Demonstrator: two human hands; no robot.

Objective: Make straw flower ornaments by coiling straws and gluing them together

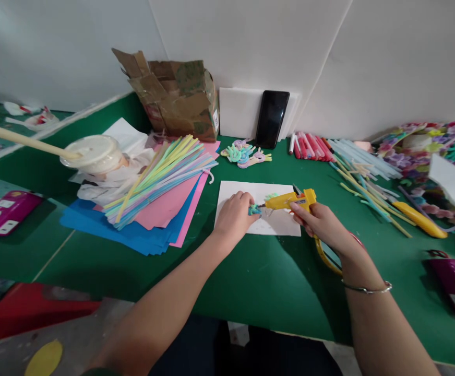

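Head view: left hand pinches one blue-green piece, right hand grips one yellow glue gun.

The green bench bears a white sheet under the left hand. Left of that hand lie blue sheets; beyond it, a cardboard box; right of the right hand, a yellow tool and a purple device.

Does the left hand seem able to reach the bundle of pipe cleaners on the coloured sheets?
Probably yes: nothing visible stands between the left hand and the pipe cleaners, though that hand holds a small blue-green piece.
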